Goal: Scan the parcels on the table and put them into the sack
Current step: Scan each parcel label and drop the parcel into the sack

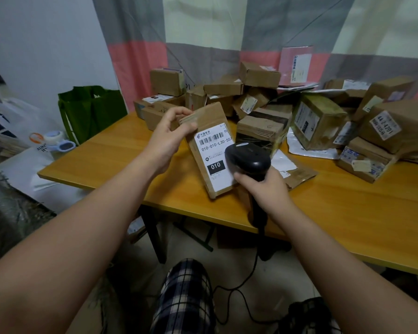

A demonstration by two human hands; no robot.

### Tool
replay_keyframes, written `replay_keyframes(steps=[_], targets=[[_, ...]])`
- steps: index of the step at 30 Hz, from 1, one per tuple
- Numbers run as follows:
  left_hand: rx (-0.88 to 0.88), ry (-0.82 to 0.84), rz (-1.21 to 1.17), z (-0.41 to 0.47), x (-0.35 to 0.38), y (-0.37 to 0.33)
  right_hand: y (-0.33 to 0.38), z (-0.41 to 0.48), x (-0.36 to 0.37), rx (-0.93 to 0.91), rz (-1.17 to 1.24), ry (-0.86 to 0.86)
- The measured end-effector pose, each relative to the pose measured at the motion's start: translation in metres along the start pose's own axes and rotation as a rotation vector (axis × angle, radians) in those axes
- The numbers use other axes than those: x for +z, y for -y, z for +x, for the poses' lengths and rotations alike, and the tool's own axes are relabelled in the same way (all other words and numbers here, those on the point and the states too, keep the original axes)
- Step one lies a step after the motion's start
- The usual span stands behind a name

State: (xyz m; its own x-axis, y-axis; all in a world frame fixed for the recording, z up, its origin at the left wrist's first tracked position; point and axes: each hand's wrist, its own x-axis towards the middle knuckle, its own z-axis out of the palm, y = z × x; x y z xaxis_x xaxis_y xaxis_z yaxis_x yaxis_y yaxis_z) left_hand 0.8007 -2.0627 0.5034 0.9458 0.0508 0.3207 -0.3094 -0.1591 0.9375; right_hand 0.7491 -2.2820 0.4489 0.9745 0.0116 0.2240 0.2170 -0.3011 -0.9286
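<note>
My left hand (167, 138) grips the top left corner of a flat brown cardboard parcel (209, 131), tilted above the table with its white barcode label facing me. My right hand (266, 186) is closed around the handle of a black barcode scanner (247, 159). The scanner's head sits just over the lower right part of the label. A pile of several brown cardboard parcels (319, 121) covers the back and right of the orange wooden table (348, 213). A grey woven sack (7, 213) lies at the lower left.
A green fabric bag (92, 109) stands beyond the table's left corner, next to a white plastic bag (22, 121) and a tape dispenser (58, 141). The scanner's black cable (241, 285) trails down to the floor beside my checked-trousered knee. A curtain hangs behind the pile.
</note>
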Motion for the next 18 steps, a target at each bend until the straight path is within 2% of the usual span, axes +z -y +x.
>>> replay_keyframes(steps=[4,8,12,18], targets=[[0.061,-0.026,0.053,0.001,-0.002,0.006,0.001,0.004,0.001,0.033,-0.014,0.007],[0.13,-0.096,0.072,0.0,0.002,0.013,0.01,0.0,0.0,-0.025,-0.055,-0.045],[0.136,-0.101,0.065,0.002,0.002,0.013,0.022,-0.012,-0.007,-0.05,0.004,-0.038],[0.11,-0.092,0.057,0.002,-0.003,0.015,0.033,-0.021,-0.018,-0.101,-0.049,-0.034]])
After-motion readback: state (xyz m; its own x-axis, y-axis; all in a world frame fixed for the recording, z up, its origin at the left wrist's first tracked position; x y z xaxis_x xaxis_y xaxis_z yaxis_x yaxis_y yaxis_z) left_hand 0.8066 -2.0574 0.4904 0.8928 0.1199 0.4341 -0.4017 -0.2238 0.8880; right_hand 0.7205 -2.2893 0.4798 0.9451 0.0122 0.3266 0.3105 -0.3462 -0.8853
